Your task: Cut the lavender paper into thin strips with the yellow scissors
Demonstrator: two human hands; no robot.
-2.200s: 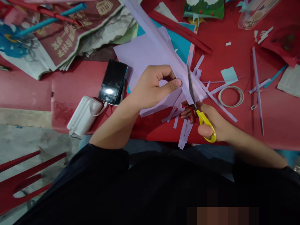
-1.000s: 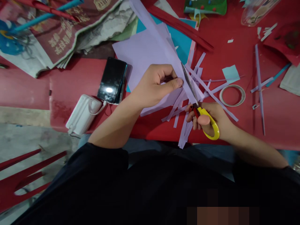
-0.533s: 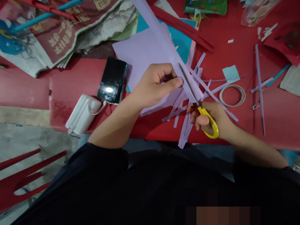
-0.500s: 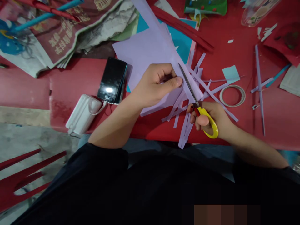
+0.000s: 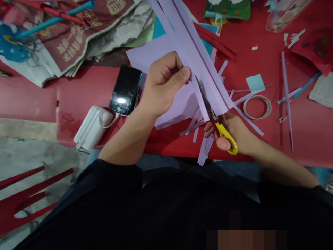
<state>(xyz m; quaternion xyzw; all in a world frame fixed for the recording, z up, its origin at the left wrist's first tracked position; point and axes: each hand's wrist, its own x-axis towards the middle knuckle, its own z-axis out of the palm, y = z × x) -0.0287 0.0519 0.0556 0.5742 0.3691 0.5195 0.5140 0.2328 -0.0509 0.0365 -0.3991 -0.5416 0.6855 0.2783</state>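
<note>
My left hand (image 5: 166,81) pinches the edge of a raised lilac paper sheet (image 5: 191,48) between thumb and fingers. In my right hand (image 5: 231,130) are scissors (image 5: 220,126) with yellow and red handles. Their blades lie in the lower part of the paper, with a narrow strip (image 5: 203,100) on the left side of the cut. The blades point up and left toward my left thumb. Under the held sheet lies another lilac sheet (image 5: 148,52). Several cut lilac strips (image 5: 206,149) are scattered on the red table beneath my right hand.
Left of the paper are a phone (image 5: 125,88) and a white power bank (image 5: 92,126) joined by a cable. A tape roll (image 5: 257,96) and a light blue paper square (image 5: 255,83) lie to the right. Newspaper (image 5: 119,29) covers the back left of the red table (image 5: 78,90).
My left hand has moved up and left along the paper. The sheet has swung rightward, showing more of its width, and the scissors have shifted slightly left.
</note>
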